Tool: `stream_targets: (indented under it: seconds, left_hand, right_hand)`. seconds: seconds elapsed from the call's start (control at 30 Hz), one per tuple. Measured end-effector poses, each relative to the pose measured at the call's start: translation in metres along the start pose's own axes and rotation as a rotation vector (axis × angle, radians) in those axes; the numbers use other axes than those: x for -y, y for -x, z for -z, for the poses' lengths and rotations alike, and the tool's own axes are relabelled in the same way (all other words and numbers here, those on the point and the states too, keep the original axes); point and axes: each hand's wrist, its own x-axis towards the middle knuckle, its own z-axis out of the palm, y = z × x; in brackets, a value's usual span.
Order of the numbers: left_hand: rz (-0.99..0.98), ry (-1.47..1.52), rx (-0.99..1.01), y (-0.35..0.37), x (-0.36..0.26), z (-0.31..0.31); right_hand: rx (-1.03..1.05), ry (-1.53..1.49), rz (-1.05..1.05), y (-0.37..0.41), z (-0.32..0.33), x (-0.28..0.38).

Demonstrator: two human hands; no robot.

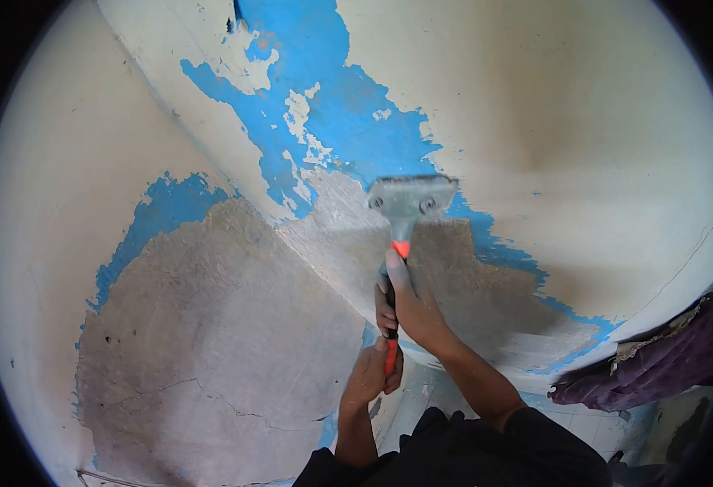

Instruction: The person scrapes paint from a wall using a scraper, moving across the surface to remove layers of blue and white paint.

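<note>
So there's a scraper (405,213) right in the middle of the view, in front of the wall (616,114), wide metal head up top with two screws or bolts showing, and a black and orange handle running down from it. Both hands are on it. The right hand (416,304) is wrapped around the upper part of the handle, just below the orange collar, thumb pointing up along it. The left hand (366,375) is gripping the lower end, where it goes orange again.

The head sits over the edge of a big blue paint patch (365,114), but I can't tell if the blade is actually touching. Below and left of it there's a large rough grey patch (235,325) with a thin crack, plus a smaller blue strip (162,213) along its upper left edge. The rest is cream paint. Black sleeves (555,438) at the bottom, a dark purple cloth (653,377) bunched up on the right, and some pale floor tiles (563,420) below that.
</note>
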Motion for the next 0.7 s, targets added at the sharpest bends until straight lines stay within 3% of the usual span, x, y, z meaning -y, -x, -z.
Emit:
stream_targets:
  seconds: [0.1,0.27,0.53,0.7]
  left_hand:
    - [0.023,0.022,0.029,-0.002,0.065,0.003]
    - [0.176,0.178,0.06,0.016,0.092,0.003]
    - [-0.046,-0.049,0.001,0.002,-0.023,0.005]
    - [-0.004,0.189,0.108,-0.011,0.075,-0.004]
  right_hand:
    - [-0.003,0.027,-0.034,0.008,0.024,-0.04]
    - [-0.074,-0.021,-0.153,0.023,0.034,-0.087]
    - [0.003,-0.005,0.013,-0.012,-0.009,-0.003]
    - [-0.023,0.058,-0.04,0.003,0.023,-0.042]
